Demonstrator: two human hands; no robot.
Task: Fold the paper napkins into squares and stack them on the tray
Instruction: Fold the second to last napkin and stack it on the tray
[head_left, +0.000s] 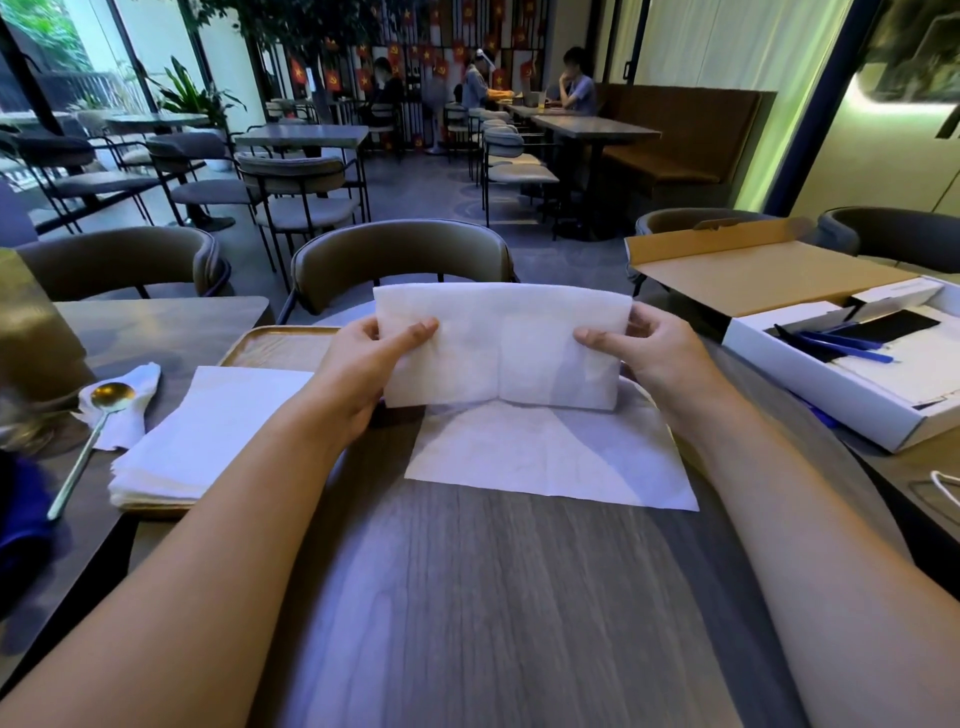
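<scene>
Both hands held one paper napkin (498, 348) upright above the counter (493, 597): left hand (363, 364) pinched its left edge, right hand (654, 353) its right, over a flat napkin (550, 457).

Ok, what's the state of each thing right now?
Left hand: pinching the held napkin's left end.
Right hand: pinching its right end.
Held napkin: folded to a rectangle, lifted off the table.
Flat napkin: unfolded, on the table.
Napkin stack: resting on the tray.
Cardboard box: lid open.
Spoon: lying on a crumpled napkin.
</scene>
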